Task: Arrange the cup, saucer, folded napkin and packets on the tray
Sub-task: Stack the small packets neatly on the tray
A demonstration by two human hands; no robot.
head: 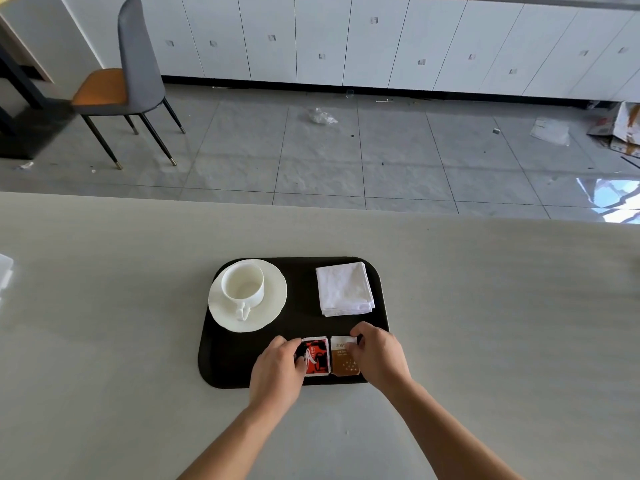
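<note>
A black tray lies on the pale table. At its back left a white cup stands upright on a white saucer, handle toward me. A folded white napkin rests at the tray's back right. Two packets lie flat side by side at the tray's front edge. My left hand has its fingertips on the left side of the red packet. My right hand pinches the right side of the brown packet.
The table ends at its far edge above the tray. Beyond it is a grey tiled floor with a chair at the far left and white cabinets. A pale object shows at the table's left edge.
</note>
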